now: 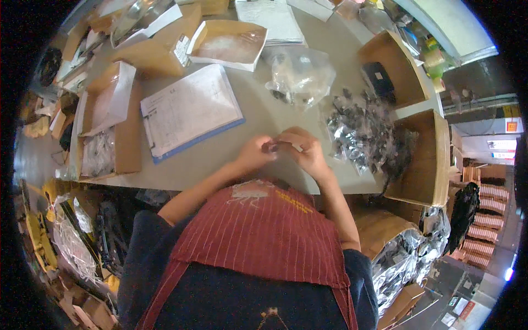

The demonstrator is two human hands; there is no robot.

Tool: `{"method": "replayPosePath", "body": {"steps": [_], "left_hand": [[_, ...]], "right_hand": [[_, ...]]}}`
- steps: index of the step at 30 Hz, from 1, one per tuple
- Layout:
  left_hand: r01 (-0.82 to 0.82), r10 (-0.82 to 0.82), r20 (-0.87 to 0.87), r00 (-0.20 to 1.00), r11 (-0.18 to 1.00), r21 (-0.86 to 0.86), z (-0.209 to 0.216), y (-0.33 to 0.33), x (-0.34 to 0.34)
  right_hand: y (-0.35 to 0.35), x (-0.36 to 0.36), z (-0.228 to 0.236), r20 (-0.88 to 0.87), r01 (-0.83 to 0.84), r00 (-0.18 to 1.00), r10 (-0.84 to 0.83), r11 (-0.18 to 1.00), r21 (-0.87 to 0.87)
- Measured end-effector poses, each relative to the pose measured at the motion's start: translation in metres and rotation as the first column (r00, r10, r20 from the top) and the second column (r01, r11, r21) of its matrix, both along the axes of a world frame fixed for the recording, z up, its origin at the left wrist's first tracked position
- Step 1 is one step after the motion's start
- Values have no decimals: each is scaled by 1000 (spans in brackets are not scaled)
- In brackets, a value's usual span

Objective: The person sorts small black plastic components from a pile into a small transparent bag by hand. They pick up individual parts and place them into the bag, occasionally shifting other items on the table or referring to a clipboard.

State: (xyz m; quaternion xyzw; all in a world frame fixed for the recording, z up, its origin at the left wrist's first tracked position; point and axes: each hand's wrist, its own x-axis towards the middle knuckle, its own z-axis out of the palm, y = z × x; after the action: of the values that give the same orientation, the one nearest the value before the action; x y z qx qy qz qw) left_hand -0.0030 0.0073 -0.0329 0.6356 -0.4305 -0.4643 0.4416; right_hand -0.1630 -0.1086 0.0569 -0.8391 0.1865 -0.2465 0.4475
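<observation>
A small dark piece [270,147] is between your two hands, just above the near edge of the desk [220,170], in front of your apron [264,231]; it is too blurred to make out its shape. Your left hand [256,153] has its fingers curled closed around it. Your right hand [309,155] is bent toward it, fingers partly curled, and you cannot tell whether they grip anything. To your right lies a heap of small dark pieces [368,132] beside an open cardboard box [423,159]; to your left, a clipboard [192,107] with papers.
</observation>
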Motion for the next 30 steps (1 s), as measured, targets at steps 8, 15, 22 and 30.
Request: {"method": "replayPosePath", "body": {"steps": [8, 15, 22, 30], "left_hand": [[96, -97, -7, 995, 990, -103, 10, 0, 4], [-128, 125, -248, 961, 992, 7, 0, -5, 0], [-145, 157, 136, 978, 985, -93, 16, -5, 1], [31, 206, 508, 836, 907, -420, 27, -1, 8]], "right_hand": [[1, -15, -10, -17, -106, 994, 107, 915, -388], [12, -16, -16, -99, 14, 994, -42, 963, -268], [20, -7, -22, -48, 198, 977, -207, 969, -149], [21, 0, -29, -84, 84, 992, -95, 988, -129]]}}
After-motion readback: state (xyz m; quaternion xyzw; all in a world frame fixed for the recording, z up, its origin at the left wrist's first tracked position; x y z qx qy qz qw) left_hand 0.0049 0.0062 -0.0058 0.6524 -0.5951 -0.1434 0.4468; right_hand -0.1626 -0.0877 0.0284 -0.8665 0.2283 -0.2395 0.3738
